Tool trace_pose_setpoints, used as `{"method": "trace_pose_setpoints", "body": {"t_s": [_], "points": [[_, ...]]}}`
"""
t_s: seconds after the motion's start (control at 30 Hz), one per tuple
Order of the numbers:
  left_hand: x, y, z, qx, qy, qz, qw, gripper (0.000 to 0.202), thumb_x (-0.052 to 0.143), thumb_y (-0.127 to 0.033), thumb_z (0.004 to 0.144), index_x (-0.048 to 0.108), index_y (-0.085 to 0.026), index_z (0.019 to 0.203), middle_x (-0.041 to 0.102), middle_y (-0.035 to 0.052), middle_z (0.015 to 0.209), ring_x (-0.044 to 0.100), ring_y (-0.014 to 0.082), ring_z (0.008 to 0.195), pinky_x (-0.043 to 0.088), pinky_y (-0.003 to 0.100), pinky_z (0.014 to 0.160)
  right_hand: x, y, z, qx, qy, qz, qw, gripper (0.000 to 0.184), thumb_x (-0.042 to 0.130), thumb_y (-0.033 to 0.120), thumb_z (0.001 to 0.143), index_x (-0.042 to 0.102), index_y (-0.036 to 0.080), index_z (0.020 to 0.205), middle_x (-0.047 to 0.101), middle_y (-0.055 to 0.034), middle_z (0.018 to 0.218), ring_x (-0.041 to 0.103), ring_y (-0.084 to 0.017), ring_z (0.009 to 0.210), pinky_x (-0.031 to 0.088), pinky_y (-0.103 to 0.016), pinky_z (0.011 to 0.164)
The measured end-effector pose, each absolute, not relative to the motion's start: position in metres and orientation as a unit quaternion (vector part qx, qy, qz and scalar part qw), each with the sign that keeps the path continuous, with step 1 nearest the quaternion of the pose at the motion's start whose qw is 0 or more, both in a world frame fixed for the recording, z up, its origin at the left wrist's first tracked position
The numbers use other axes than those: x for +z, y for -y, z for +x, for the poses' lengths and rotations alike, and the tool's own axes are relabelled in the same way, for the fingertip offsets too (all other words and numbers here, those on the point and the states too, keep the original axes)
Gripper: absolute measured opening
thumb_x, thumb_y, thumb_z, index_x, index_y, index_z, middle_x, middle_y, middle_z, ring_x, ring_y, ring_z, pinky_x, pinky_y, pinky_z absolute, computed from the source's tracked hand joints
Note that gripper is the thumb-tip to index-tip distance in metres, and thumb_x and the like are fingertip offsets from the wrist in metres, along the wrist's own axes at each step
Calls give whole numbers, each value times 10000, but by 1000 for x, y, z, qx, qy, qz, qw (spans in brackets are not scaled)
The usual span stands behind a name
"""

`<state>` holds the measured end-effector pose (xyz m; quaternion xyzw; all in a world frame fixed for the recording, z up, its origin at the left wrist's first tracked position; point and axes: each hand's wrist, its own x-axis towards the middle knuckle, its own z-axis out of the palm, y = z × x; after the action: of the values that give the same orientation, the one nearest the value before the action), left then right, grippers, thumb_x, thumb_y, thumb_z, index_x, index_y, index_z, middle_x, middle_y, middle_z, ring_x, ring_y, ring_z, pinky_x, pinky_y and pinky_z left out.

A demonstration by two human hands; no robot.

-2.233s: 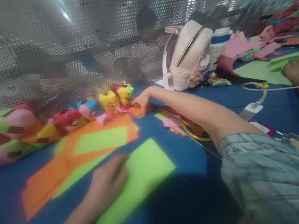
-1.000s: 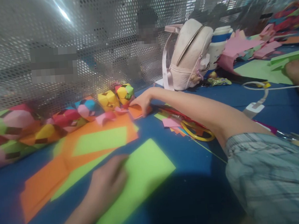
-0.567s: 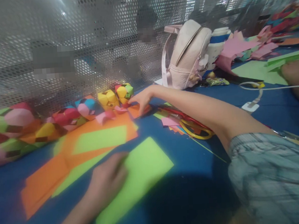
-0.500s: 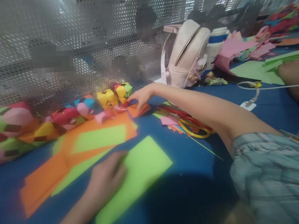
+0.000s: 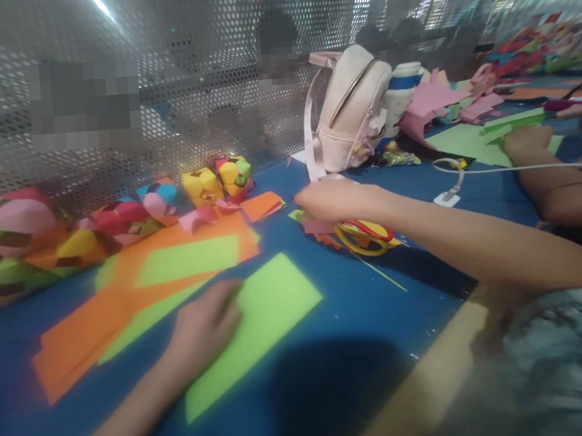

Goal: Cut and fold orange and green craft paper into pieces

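Note:
My left hand point(image 5: 201, 327) lies flat and open on the left end of a light green paper sheet point(image 5: 272, 305) on the blue table point(image 5: 348, 320). My right hand point(image 5: 337, 200) hovers palm down over pink and orange paper scraps point(image 5: 316, 227), just left of the scissors point(image 5: 366, 234) with yellow and red handles. Its fingers are bent down and smeared, so what they hold is unclear. A small folded orange piece point(image 5: 263, 205) lies apart from that hand, to its left.
Orange and green sheets point(image 5: 174, 256) lie left of centre. Folded paper balls point(image 5: 218, 178) line a perforated metal screen point(image 5: 187, 86). A pale backpack point(image 5: 346, 111), a bottle point(image 5: 402, 91) and a white cable point(image 5: 467, 171) sit behind. Another person's arm point(image 5: 546, 167) rests at right.
My right hand left the folded orange piece and drew back to the right, over the scraps by the scissors. The view swung right. My left hand stayed on the green sheet.

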<state>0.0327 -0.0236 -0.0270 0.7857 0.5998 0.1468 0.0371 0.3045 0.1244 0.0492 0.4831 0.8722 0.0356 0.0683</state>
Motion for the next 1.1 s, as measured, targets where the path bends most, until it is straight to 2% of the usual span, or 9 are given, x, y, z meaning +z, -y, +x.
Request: {"method": "trace_pose_setpoints", "body": {"t_s": [0.17,0.37,0.57,0.8,1.1], "points": [[-25,23,34,138,-608,781,35,408,387,-339,850,657,-216,1130,768,36,941,690,188,653,552,295,645,18,-130,331,40,-845,530,60,262,516,189,897,718,121,1050,734,-184,928,688,-266,836,466,-331,714],[-22,25,38,129,-614,777,44,450,365,-335,843,652,-193,1158,761,60,963,705,209,734,561,324,710,6,-136,336,59,-841,538,25,362,383,242,979,662,79,1142,691,-249,1111,659,-329,981,450,-365,732],[-22,26,39,134,-609,780,41,449,363,-332,851,652,-190,1163,756,59,945,696,202,722,562,324,717,7,-130,335,71,-833,549,2,363,393,234,974,648,60,1164,654,-271,1178,592,-353,1114,438,-370,794],[-19,27,39,132,-596,791,42,419,374,-317,863,649,-204,1158,754,55,984,694,189,744,562,301,725,2,-133,338,48,-820,570,5,350,394,218,965,660,93,1154,703,-221,1109,656,-299,990,438,-334,744],[-14,26,38,140,-612,777,46,423,388,-327,852,643,-192,1162,743,70,1018,686,207,791,555,326,743,-3,-134,339,62,-799,597,-37,385,357,183,947,612,65,1211,673,-261,1149,638,-350,1035,461,-383,769]]}}
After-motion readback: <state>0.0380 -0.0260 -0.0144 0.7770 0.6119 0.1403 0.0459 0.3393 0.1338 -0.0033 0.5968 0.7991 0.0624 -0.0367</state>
